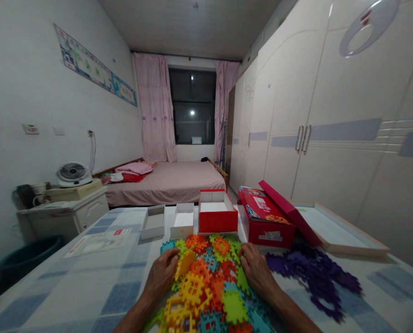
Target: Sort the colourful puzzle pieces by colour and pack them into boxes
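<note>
A heap of interlocking plastic building pieces in yellow, orange, red, green and teal lies on the table in front of me. My left hand rests against its left side, fingers bent and close together beside a yellow-orange piece. On the opposite side, my right hand has its fingers curled in at the green pieces. The fingertips of both hands are partly hidden, so what they pinch, if anything, does not show. To the right lies a separate group of dark purple pieces.
Behind the heap stand a grey-white box tray, a white box tray and an open red box. A larger red box with a tilted lid sits right, near a wooden-framed board. A paper sheet lies left.
</note>
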### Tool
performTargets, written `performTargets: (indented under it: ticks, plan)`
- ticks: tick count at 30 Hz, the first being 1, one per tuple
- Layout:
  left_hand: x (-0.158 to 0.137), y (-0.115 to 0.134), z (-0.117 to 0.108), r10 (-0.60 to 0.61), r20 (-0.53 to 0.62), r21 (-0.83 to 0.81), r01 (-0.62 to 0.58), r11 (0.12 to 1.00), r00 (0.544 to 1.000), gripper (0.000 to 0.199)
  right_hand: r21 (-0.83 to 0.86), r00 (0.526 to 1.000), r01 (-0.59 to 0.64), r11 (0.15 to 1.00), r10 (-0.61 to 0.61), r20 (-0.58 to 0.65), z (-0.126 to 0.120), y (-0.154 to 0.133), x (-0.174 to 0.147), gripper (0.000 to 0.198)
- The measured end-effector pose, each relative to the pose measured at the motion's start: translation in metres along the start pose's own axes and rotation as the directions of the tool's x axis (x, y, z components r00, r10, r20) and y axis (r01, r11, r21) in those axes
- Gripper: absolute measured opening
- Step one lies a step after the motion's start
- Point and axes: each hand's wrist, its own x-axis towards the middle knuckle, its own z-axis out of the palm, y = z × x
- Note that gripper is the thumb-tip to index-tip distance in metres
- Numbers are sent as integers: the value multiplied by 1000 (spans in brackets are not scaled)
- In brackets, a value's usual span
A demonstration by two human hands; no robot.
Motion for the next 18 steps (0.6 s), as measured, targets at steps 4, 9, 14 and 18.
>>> performTargets:
  ticks: [4,9,14,18]
  plan:
    - [0,0,0,-4,4,-5,4,1000,1000,39,1,1000,-2,1000,2,-1,0,0,-1,19]
    - [-1,-1,0,-8,26,-2,8,1000,1000,39,18,1000,-6,1000,6,2,0,0,-1,18]
    - [-1,1,-1,-8,23,-3,9,1000,1000,37,25,1000,-11,1000,11,13,-2,-1,0,18]
    - [-1,2,-1,-8,15,15,7,1000,1000,37,17,1000,-4,1000,3,12,-1,0,-1,18]
